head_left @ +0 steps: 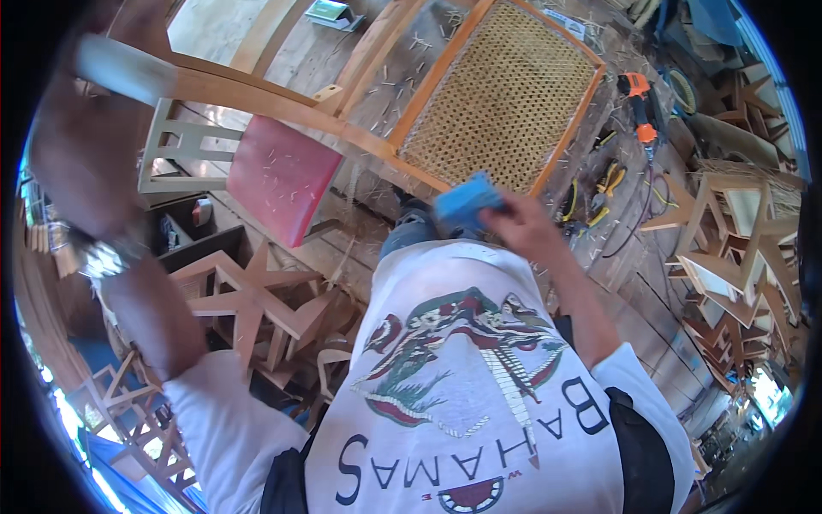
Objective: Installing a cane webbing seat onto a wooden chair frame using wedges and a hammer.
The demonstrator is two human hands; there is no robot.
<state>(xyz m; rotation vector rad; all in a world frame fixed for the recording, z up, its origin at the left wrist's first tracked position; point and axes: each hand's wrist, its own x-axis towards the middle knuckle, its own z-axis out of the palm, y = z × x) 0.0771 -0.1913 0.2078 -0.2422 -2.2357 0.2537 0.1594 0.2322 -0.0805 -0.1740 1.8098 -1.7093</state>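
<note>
In my right hand is a blue pad, slightly blurred, pinched at its right side. It is near the lower edge of the woven cane panel, which has an orange-brown wooden frame. My left hand, smeared by motion, is raised at the upper left, with a watch on the wrist. Its fingers appear closed round a pale, cylinder-shaped thing whose kind I cannot make out. Close beside that hand, a curved wooden chair frame runs toward the cane panel.
A small chair with a red seat stands left of my legs. Wooden star shapes are piled at left, with more star frames at right. An orange-and-black power tool and yellow-handled pliers lie on the plank floor.
</note>
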